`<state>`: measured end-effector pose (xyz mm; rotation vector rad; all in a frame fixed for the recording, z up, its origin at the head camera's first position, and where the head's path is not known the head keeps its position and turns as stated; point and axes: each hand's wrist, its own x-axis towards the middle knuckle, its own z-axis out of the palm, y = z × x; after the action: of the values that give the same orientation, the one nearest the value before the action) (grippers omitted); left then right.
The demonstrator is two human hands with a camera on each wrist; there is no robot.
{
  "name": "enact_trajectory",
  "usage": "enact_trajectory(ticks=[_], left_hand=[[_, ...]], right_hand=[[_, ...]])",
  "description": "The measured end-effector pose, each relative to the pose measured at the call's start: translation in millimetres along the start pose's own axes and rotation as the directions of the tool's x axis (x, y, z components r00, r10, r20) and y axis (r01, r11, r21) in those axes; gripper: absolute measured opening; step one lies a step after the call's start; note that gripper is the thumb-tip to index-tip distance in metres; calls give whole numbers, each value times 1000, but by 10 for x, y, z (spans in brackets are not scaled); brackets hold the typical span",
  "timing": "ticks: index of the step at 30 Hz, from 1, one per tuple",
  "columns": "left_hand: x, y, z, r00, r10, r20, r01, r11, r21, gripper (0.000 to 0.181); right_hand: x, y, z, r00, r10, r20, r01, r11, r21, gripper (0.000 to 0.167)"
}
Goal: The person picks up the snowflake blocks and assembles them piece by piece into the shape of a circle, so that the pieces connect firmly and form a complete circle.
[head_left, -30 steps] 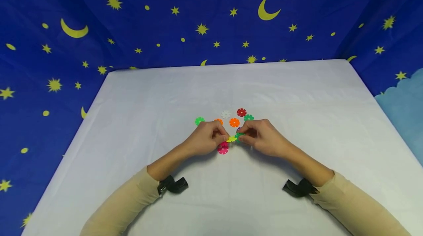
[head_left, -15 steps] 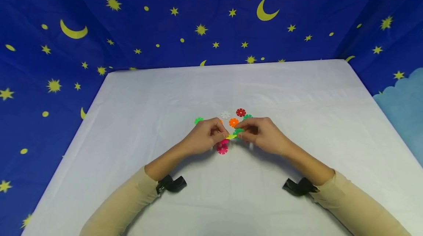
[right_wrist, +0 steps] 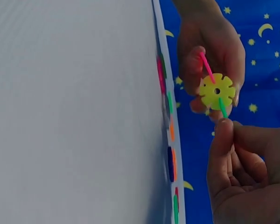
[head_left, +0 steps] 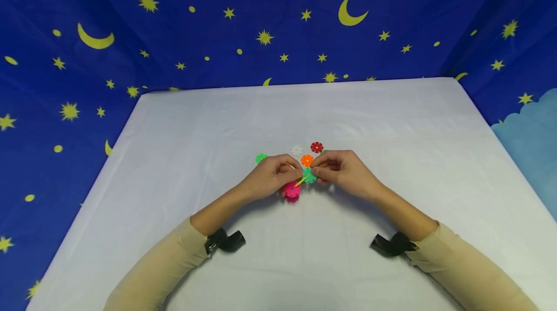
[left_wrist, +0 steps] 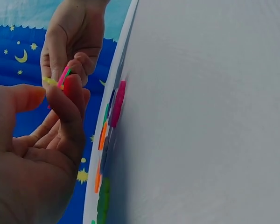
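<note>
In the head view, the fingers of my left hand [head_left: 273, 175] are pinching the yellow disc [head_left: 300, 182], while those of my right hand [head_left: 348, 173] are clamping on the green disc [head_left: 309, 174]. A pink disc [head_left: 292, 188] is hanging from the yellow one, partly covering a magenta disc [head_left: 292, 199]. Beyond my hands, an orange disc [head_left: 307, 160], a red disc [head_left: 316, 147] and a white disc [head_left: 297, 150] are lying on the worktop [head_left: 330, 253]; a lime disc [head_left: 260, 157] is lying beside my left hand.

In the left wrist view, my left fingers are closing together at the yellow disc, the pink one showing nearly edge-on.

In the right wrist view, the yellow disc is showing its notched face between my hands, with pink and green slotting into different sides; my right fingertips are gripping the green one's outer edge.
</note>
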<state>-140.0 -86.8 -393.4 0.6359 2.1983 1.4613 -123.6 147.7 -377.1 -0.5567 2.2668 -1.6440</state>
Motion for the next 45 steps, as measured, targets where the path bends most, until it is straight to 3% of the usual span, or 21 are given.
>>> enact_trajectory(ticks=[4, 7, 10, 14, 20, 28, 34, 38, 45], left_hand=[[-21, 28, 3, 1000, 22, 9, -22, 1000, 17, 16], [-30, 36, 6, 999, 31, 6, -31, 999, 28, 16], [-17, 0, 11, 999, 37, -4, -37, 998, 42, 15], [-14, -7, 6, 999, 34, -9, -33, 998, 58, 13], [-6, -11, -11, 1000, 29, -8, -29, 998, 53, 14], [-79, -89, -12, 1000, -16, -26, 17, 999, 50, 13], [-66, -131, 16, 1000, 7, -12, -6, 1000, 22, 15], [-33, -106, 20, 1000, 17, -19, -16, 999, 29, 14], [9, -69, 15, 999, 18, -44, -15, 998, 62, 11]], right_hand=[[8, -46, 63, 1000, -11, 28, 11, 1000, 2, 12], [42, 84, 63, 1000, -8, 23, 8, 1000, -3, 16], [59, 142, 29, 1000, 7, -11, -7, 1000, -27, 18], [65, 166, -30, 997, 11, -80, -22, 991, -130, 17], [71, 236, -85, 993, -4, -116, -32, 951, -309, 17], [102, 340, 21, 994, -103, -29, 76, 873, -482, 23], [62, 320, 30, 994, -105, -19, 78, 832, -549, 27], [50, 309, -21, 992, -125, -5, 104, 843, -527, 19], [51, 272, -70, 988, -155, 21, 153, 925, -347, 13]])
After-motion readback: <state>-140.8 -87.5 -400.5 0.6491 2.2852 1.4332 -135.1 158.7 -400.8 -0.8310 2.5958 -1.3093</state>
